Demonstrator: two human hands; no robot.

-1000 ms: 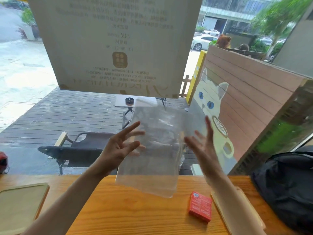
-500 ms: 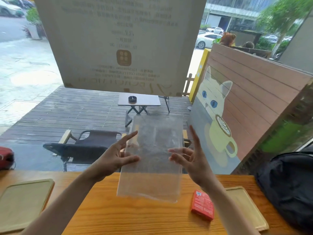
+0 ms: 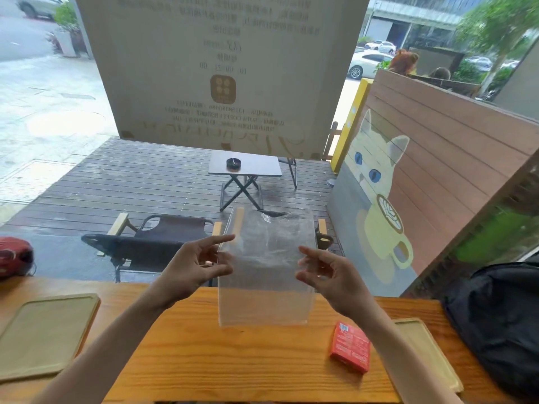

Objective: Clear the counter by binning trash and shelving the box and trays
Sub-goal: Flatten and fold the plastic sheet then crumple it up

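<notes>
Clear plastic bag (image 3: pixel 267 272) is held upright above the counter (image 3: pixel 233 360), between both hands, lower edge hanging just over the wood. Left hand (image 3: pixel 192 266) pinches the bag's left edge between thumb and fingers, index finger extended along it. Right hand (image 3: pixel 329 275) grips the right edge likewise, fingers curled. Both hands closed on the bag; neither is empty.

Remaining items on the counter: red box (image 3: pixel 350 349) right of centre, just beside a wooden tray (image 3: pixel 428 354) partly hidden by the right forearm; a second tray (image 3: pixel 43 333) at far left. A black backpack (image 3: pixel 501 322) sits at the right end. No bin is in view.

Assessment: the bag appears to be the trash item, currently being flattened or gathered for disposal. Recommended practice: bring the two edges together and fold or crumple the film into one hand, since it is limp and will catch air if carried open. That frees the other hand. Keep the lower edge clear of the box to avoid dragging it.
</notes>
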